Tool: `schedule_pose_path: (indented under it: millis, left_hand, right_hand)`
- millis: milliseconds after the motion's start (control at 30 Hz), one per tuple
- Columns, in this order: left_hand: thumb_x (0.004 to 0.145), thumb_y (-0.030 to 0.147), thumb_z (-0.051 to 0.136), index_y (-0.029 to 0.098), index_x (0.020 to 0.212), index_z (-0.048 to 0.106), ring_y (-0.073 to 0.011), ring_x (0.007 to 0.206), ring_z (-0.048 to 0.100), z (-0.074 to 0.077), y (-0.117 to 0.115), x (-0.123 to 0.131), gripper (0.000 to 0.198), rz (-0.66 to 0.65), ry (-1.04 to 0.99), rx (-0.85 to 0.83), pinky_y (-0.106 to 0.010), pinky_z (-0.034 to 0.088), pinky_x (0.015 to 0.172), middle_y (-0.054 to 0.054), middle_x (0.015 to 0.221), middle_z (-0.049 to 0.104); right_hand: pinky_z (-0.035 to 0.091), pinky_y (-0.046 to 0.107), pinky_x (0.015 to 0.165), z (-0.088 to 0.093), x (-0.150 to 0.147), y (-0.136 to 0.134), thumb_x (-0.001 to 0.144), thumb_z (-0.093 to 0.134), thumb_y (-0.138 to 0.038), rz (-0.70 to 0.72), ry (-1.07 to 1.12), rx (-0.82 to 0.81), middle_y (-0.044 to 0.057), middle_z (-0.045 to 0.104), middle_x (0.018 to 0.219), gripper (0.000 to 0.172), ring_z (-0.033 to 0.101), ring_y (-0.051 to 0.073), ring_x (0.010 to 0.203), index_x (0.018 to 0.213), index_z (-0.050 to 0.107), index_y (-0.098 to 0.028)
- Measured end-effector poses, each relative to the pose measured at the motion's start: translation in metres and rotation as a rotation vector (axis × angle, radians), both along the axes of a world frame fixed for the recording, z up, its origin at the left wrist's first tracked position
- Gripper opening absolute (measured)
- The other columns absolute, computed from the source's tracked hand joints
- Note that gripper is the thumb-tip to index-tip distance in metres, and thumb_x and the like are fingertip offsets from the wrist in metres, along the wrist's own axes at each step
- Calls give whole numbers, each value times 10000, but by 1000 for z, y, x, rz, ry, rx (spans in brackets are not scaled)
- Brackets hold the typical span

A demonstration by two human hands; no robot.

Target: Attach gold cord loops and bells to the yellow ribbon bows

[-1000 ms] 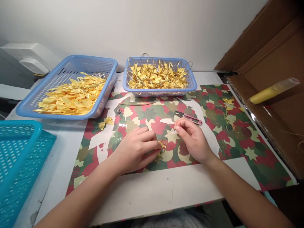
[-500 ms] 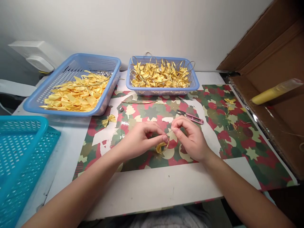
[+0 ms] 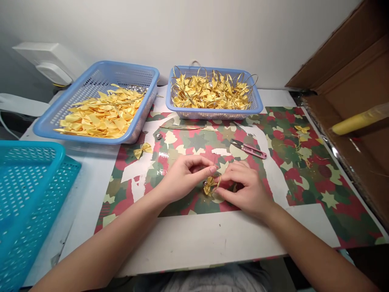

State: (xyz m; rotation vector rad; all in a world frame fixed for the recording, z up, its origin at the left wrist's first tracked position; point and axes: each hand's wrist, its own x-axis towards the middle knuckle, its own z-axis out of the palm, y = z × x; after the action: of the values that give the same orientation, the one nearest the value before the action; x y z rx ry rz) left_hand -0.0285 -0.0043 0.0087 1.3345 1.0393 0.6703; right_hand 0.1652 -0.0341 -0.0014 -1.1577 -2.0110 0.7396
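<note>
My left hand (image 3: pixel 190 178) is closed in a pinch, thumb against forefinger, on a thin gold cord whose end seems to rise above the fingertips. Just below hangs a small gold ribbon bow (image 3: pixel 208 187) with a silver bell (image 3: pixel 204 184) at its left side. A gold cord loop (image 3: pixel 220 182) curves along the bow's right. My right hand (image 3: pixel 247 184) has its thumb and forefinger at this loop, gripping it, the other fingers curled. Behind the hands lies a pair of pink-handled thread snips (image 3: pixel 249 149).
A blue basket of yellow bows (image 3: pixel 41 129) stands back left, another with corded bows (image 3: pixel 261 106) at the back middle. A teal basket (image 3: pixel 59 152) is at left. A loose bow (image 3: pixel 142 150), a bell (image 3: pixel 158 136) and gold cords (image 3: pixel 188 128) lie on the patterned sheet (image 3: pixel 182 209).
My right hand has moved down from the cord's end to the loop beside the bow. The bow and bell now show more plainly. The whole view has shifted slightly.
</note>
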Motion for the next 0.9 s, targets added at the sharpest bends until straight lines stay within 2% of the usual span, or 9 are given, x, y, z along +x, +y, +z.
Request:
schedule_pose_path:
  millis: [100, 233, 567, 900]
  left_hand:
    - [831, 362, 662, 153, 796, 695, -131, 664, 558, -4, -2, -1, 214, 30, 8, 16, -247, 453, 594, -37, 750, 655]
    - [826, 346, 655, 154, 792, 685, -117, 622, 526, -6, -4, 0, 197, 57, 36, 33, -236, 425, 557, -34, 730, 643]
    - [837, 333, 634, 159, 789, 680, -87, 532, 409, -7, -6, 2, 186, 67, 64, 72, -215, 338, 477, 4, 632, 576]
    - [839, 274, 650, 174, 776, 679, -83, 562, 485, -11, -19, 12, 122, 188, 75, 202, -194, 385, 504, 18, 639, 633]
  right_hand:
    - [328, 329, 652, -6, -7, -4, 757, 726, -147, -56, 26, 71, -53, 526, 550, 138, 461, 107, 541, 664, 647, -213]
    - [319, 326, 661, -9, -11, -5, 764, 718, -135, -94, 18, 141, -56, 529, 542, 152, 456, 99, 531, 650, 648, -207]
    - [273, 313, 648, -10, -19, -8, 760, 687, -112, -137, 31, 212, -70, 469, 528, 205, 413, 86, 517, 599, 586, -189]
    - [264, 323, 667, -10, -22, -8, 761, 636, -90, -171, -16, 261, -72, 460, 527, 224, 403, 84, 523, 581, 546, -187]
